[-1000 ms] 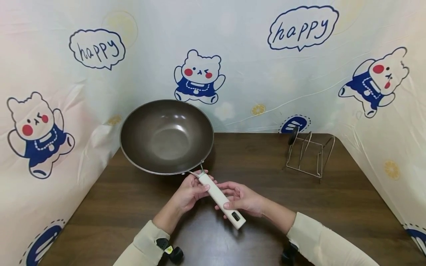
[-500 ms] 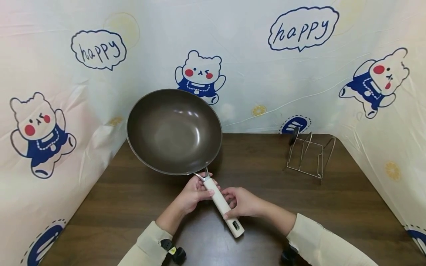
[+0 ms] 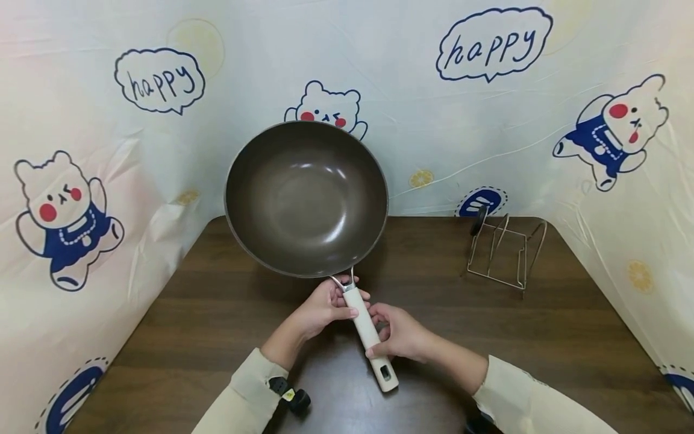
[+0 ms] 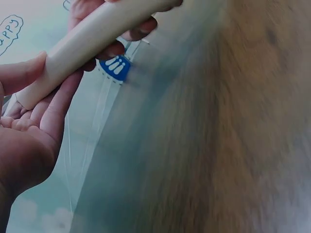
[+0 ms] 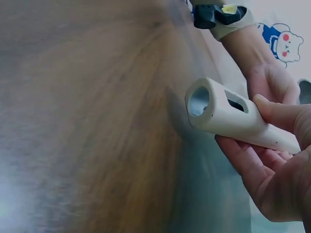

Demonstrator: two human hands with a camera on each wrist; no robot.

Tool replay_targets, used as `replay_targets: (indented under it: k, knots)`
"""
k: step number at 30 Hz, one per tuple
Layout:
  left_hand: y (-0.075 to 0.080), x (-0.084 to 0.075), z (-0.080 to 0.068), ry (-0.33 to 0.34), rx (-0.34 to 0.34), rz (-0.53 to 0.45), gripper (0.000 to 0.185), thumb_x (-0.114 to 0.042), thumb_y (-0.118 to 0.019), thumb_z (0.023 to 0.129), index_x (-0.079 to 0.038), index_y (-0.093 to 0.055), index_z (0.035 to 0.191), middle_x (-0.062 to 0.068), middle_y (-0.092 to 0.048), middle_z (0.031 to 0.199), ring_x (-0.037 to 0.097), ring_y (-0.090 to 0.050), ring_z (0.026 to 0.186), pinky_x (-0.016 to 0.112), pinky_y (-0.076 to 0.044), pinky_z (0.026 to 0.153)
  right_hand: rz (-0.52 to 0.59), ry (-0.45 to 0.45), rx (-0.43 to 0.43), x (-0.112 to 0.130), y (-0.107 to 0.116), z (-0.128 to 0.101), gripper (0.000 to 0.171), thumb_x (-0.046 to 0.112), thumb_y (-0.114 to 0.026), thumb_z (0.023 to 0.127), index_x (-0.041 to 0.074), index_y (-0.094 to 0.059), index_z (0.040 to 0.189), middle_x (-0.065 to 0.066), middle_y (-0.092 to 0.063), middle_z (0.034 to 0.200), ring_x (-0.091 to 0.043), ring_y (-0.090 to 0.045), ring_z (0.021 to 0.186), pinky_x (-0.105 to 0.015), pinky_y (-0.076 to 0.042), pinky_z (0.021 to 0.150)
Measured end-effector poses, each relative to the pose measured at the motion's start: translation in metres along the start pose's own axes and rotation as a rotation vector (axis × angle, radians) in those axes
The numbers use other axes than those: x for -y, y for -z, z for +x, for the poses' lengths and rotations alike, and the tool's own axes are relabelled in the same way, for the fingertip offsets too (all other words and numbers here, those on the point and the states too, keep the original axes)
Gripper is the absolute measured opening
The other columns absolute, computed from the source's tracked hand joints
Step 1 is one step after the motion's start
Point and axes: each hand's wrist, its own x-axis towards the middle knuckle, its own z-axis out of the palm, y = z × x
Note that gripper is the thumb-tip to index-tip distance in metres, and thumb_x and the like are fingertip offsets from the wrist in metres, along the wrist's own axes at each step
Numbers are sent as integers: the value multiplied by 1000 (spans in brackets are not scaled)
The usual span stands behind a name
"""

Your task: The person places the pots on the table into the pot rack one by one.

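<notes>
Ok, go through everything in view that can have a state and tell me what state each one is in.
Wok: empty, lifted off the table, tilted with its inside facing the camera.
Handle: gripped by both hands.
Left hand: fingers curled round the handle's top, near the wok.
Right hand: fingers curled round the handle lower down.
Wire rack: upright on the table, empty.

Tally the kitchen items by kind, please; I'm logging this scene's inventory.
Wok, brown with a cream handle, gripped by the left hand and the right hand: 1
Wire rack on the wooden table: 1
Total: 2
</notes>
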Motion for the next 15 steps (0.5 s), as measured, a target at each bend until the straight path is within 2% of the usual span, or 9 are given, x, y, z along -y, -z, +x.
replay_targets:
  k: [3,7,12,15]
  knots:
    - [-3,-1,3,0,29,-6,53,21,-62,79,3,-39,122,34,-60,117,23,-70,96,33,-55,85,-14,12,-27,-2,-1,-5,55,-9,-81,71,-2,-52,117,-11,-58,102,-20,-64,67,-36,-55,50]
    - [-7,-3,7,-8,17,-20,51,22,-61,79,3,-37,121,25,-65,116,25,-70,95,34,-54,86,-55,52,-68,-4,-3,-8,55,-6,-82,72,-1,-52,117,-12,-57,103,-19,-63,70,-33,-56,52]
    - [-14,-5,12,-15,-36,-77,57,25,-61,77,-1,-31,118,38,-55,124,33,-70,93,38,-54,86,-64,87,-117,-6,-4,-11,57,-4,-83,73,-3,-50,119,-14,-57,104,-20,-62,73,-30,-55,56]
    - [-18,-6,14,-10,-76,-82,59,25,-63,75,0,-33,120,38,-54,125,37,-69,95,39,-55,85,-47,75,-131,-7,-5,-13,57,-5,-82,73,-3,-49,119,-13,-56,105,-20,-63,73,-30,-55,57]
